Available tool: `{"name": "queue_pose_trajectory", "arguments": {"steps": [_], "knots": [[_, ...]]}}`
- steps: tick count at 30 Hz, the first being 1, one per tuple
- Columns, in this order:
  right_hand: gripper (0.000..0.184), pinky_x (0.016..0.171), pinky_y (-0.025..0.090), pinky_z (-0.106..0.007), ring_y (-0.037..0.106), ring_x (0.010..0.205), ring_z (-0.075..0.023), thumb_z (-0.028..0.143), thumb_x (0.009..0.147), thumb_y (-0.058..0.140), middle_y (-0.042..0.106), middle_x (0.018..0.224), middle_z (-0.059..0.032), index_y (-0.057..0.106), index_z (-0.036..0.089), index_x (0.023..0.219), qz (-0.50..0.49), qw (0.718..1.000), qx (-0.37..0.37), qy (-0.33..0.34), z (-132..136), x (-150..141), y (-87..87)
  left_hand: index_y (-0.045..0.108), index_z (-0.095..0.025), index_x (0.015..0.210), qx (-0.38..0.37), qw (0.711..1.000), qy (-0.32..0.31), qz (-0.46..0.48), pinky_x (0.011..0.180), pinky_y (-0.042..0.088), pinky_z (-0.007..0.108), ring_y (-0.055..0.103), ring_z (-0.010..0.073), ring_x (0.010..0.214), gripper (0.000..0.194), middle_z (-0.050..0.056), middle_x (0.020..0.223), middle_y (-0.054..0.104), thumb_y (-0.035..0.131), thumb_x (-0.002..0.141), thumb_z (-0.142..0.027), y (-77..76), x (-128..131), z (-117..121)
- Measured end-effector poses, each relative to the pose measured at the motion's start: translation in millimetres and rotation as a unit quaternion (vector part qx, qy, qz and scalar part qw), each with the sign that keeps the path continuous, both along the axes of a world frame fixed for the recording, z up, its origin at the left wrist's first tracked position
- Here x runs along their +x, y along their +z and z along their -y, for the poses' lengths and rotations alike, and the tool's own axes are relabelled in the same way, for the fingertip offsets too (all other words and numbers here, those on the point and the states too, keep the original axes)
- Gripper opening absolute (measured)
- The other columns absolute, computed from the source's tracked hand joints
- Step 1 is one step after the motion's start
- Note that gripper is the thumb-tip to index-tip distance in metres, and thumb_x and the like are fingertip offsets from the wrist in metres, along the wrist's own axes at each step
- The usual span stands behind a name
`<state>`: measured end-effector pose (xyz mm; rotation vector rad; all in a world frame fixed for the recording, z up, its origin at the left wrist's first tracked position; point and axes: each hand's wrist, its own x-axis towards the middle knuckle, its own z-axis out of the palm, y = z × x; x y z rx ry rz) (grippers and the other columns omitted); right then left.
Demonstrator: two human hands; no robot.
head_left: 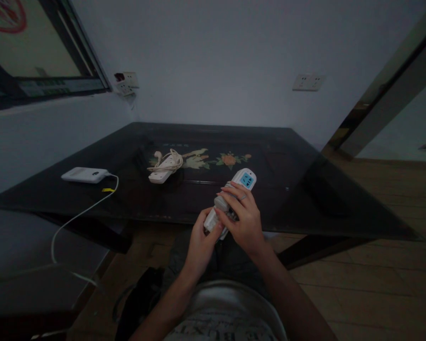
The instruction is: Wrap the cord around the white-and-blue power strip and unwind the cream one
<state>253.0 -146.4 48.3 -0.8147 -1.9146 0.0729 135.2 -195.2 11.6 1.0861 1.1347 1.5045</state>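
Note:
Both hands hold a white power strip (239, 176) with a blue socket face at its far end, tilted up to the right above the table's near edge. Its near end is gripped by my left hand (203, 240), thumb on top. My right hand (244, 215) wraps over the middle, fingers closed across the strip and the pale cord wound around it. A grey-white plug (221, 203) shows between the hands. Part of the strip and cord is hidden under my right fingers. A second white power strip (159, 176), with its cord coiled around it, lies on the table beyond my left hand.
The dark glossy table (270, 147) with a flower pattern stands against the wall. A white power bank-like device (85, 174) lies at left, its white cable (74, 215) hanging over the edge. Wall sockets (308, 82) are behind. A black bag-like item (140, 303) sits below left.

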Motion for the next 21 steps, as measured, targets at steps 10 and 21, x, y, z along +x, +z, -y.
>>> {"name": "queue_pose_trajectory", "arguments": {"steps": [10, 21], "knots": [[0.027, 0.101, 0.045, -0.046, 0.052, 0.121, -0.0254, 0.018, 0.084, 0.060, 0.065, 0.112, -0.0098, 0.064, 0.019, 0.110, -0.007, 1.000, 0.013, -0.002, -0.2, -4.0, -4.8, 0.057, -0.017, 0.102, -0.012, 1.000, -0.001, 0.026, 0.072, 0.045, 0.023, 0.054, 0.0139, 0.079, 0.028, 0.001, 0.089, 0.060, 0.065, 0.078, -0.030, -3.5, -2.5, -1.5], [0.031, 0.098, 0.047, -0.050, 0.052, 0.123, -0.0286, 0.022, 0.085, 0.062, 0.066, 0.109, -0.0090, 0.063, 0.021, 0.115, -0.006, 0.994, 0.095, 0.048, -4.8, 5.0, 3.6, 0.048, -0.019, 0.102, 0.022, 0.994, -0.014, -0.108, 0.063, 0.045, 0.022, 0.053, 0.0126, 0.070, 0.028, -0.001, 0.084, 0.057, 0.062, 0.080, -0.027, 19.7, -7.6, -0.5]]}}
